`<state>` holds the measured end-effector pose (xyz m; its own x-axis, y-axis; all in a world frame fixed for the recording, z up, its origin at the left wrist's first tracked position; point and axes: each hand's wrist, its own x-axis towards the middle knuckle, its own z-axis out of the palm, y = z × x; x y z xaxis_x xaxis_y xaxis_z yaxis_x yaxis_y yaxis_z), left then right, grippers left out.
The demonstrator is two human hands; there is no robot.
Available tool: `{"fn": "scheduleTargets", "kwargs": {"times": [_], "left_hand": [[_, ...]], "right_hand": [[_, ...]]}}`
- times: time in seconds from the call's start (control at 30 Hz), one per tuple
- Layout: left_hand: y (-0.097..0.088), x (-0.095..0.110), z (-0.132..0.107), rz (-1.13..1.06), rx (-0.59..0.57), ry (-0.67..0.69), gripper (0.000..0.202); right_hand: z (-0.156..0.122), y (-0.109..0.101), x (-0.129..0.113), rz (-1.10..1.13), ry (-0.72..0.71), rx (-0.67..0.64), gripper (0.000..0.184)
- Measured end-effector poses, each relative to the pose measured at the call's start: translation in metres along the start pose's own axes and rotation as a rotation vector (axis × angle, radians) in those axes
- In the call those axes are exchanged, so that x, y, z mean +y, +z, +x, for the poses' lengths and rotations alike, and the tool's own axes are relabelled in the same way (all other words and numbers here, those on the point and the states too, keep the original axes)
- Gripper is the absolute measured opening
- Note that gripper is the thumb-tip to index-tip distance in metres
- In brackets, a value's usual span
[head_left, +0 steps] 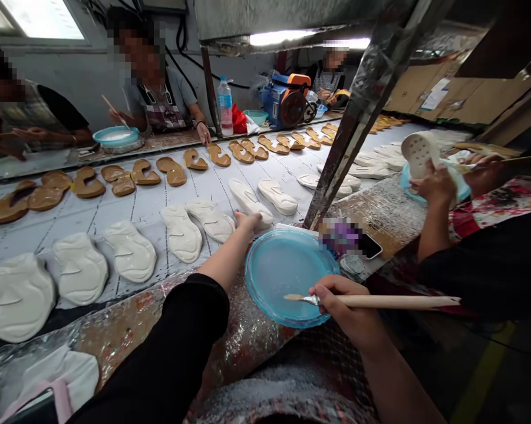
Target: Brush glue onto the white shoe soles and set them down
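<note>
My left hand [246,222] reaches out over the conveyor belt [150,203] and its fingers touch the near end of a white shoe sole [248,201]; whether they grip it I cannot tell. My right hand [342,309] is closed on a wooden-handled brush [380,301], whose bristle tip rests over a round blue plastic dish [287,275] holding a thin layer of clear liquid. The dish sits on the foil-covered table edge in front of me.
Rows of white soles [130,250] and tan soles [88,184] lie along the belt. A slanted metal post [349,126] stands right of the dish, a phone [366,245] beside it. Other people sit across the belt; a person at my right brushes a white sole [419,153].
</note>
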<state>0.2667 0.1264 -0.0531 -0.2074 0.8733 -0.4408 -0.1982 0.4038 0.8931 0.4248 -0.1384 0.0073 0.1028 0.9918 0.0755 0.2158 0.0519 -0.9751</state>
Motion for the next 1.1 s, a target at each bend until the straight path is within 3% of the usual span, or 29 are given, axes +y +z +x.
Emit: {"fn": "scheduleTargets", "kwargs": {"times": [0.17, 0.27, 0.33, 0.4, 0.47, 0.6, 0.77, 0.9, 0.97, 1.0, 1.1], "left_hand": [[-0.017, 0.034, -0.027, -0.308, -0.116, -0.068, 0.036], [-0.048, 0.058, -0.068, -0.495, -0.271, -0.020, 0.031], [-0.075, 0.063, -0.101, -0.581, -0.364, 0.049, 0.038], [-0.102, 0.061, -0.130, -0.650, -0.508, 0.128, 0.050], [-0.125, 0.053, -0.149, -0.635, -0.600, 0.098, 0.065], [-0.153, 0.038, -0.172, -0.583, -0.518, 0.098, 0.068], [-0.167, 0.019, -0.205, -0.488, -0.510, 0.161, 0.075], [-0.164, 0.001, -0.230, -0.437, -0.581, 0.085, 0.081], [-0.160, -0.005, -0.238, -0.435, -0.611, 0.076, 0.085], [-0.158, -0.007, -0.241, -0.445, -0.631, 0.071, 0.086], [-0.154, -0.009, -0.251, -0.489, -0.719, 0.041, 0.083]], "right_hand": [[0.009, 0.007, 0.004, -0.013, 0.034, -0.052, 0.036], [0.015, 0.011, 0.004, -0.063, 0.050, -0.055, 0.036], [0.018, 0.015, 0.004, -0.106, 0.074, -0.049, 0.037], [0.021, 0.020, 0.005, -0.146, 0.099, -0.048, 0.041], [0.025, 0.027, 0.006, -0.190, 0.113, -0.054, 0.042], [0.032, 0.038, 0.009, -0.267, 0.124, -0.112, 0.042], [0.021, 0.030, -0.007, -0.177, 0.062, -0.118, 0.045], [0.008, 0.023, -0.045, 0.006, -0.140, -0.198, 0.045], [0.004, 0.027, -0.068, 0.083, -0.378, -0.242, 0.032], [0.002, 0.030, -0.080, 0.105, -0.589, -0.251, 0.021], [0.001, 0.041, -0.110, -0.079, -0.980, -0.244, 0.008]]}}
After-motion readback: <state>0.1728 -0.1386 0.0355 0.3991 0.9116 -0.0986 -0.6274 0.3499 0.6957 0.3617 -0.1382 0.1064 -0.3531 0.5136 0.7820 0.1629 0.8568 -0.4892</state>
